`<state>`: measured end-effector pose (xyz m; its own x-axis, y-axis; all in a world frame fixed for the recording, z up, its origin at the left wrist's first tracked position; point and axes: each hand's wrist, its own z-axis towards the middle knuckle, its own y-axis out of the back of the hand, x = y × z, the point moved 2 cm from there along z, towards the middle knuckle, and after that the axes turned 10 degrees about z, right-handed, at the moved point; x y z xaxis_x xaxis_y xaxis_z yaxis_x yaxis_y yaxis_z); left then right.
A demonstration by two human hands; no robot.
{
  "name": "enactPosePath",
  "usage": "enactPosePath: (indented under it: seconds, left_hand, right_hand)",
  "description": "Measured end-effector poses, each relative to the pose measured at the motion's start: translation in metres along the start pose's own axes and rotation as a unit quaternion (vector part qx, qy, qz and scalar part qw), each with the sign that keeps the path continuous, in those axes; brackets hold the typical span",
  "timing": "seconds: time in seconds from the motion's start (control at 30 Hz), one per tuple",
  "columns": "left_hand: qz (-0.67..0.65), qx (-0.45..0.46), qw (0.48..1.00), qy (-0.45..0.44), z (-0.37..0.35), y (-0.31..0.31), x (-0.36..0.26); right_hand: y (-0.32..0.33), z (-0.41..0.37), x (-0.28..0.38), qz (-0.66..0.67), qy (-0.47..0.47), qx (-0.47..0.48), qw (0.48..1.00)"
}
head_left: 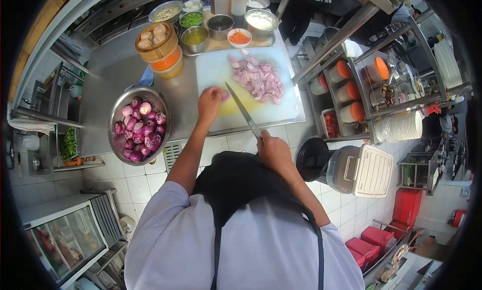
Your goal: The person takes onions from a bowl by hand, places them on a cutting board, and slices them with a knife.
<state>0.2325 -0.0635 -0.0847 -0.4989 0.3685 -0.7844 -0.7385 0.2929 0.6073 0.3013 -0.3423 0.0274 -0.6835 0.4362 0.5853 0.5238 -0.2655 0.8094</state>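
My right hand [273,150] is closed round the handle of a long kitchen knife [243,109], whose blade slants up and left over the white cutting board [281,114]. Its tip lies close to a small purple onion piece [225,95] that the fingers of my left hand [211,103] pinch against the board. Cut onion slices [258,79] form a loose pile on the board's right half. Yellowish liquid stains the board beneath the blade. Left of my left hand, a steel bowl [115,139] holds many whole peeled red onions [138,134].
A bamboo steamer [156,38] with dumplings is stacked on containers behind the onion bowl. Several bowls of ingredients, including chopped greens [192,19] and shredded orange food [239,37], line the back. Orange-lidded jars [351,91] fill a shelf at right. A metal post [331,43] rises beside the board.
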Motion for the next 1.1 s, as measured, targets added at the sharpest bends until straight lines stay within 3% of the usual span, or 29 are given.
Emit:
enactPosePath:
  seconds: [0.3, 0.6, 0.87, 0.97, 1.1]
  left_hand:
    - [-0.038, 0.011, 0.997, 0.063, -0.005, -0.007, 0.004]
    - [-0.026, 0.002, 0.998, 0.052, -0.006, -0.008, 0.004]
    - [-0.027, 0.000, 0.999, 0.023, -0.005, -0.004, 0.006]
    - [-0.015, 0.001, 1.000, 0.013, -0.007, -0.005, 0.009]
    - [-0.043, -0.021, 0.998, -0.044, -0.025, 0.007, -0.015]
  right_hand:
    - [-0.001, 0.004, 0.010, -0.009, 0.021, 0.012, 1.000]
    - [-0.003, 0.010, 0.015, -0.031, 0.003, 0.050, 0.998]
    - [-0.048, 0.054, 0.012, -0.081, -0.015, 0.076, 0.994]
    - [-0.083, 0.066, -0.009, -0.067, 0.027, 0.056, 0.996]
    - [-0.081, 0.069, -0.020, -0.028, 0.017, 0.045, 0.998]
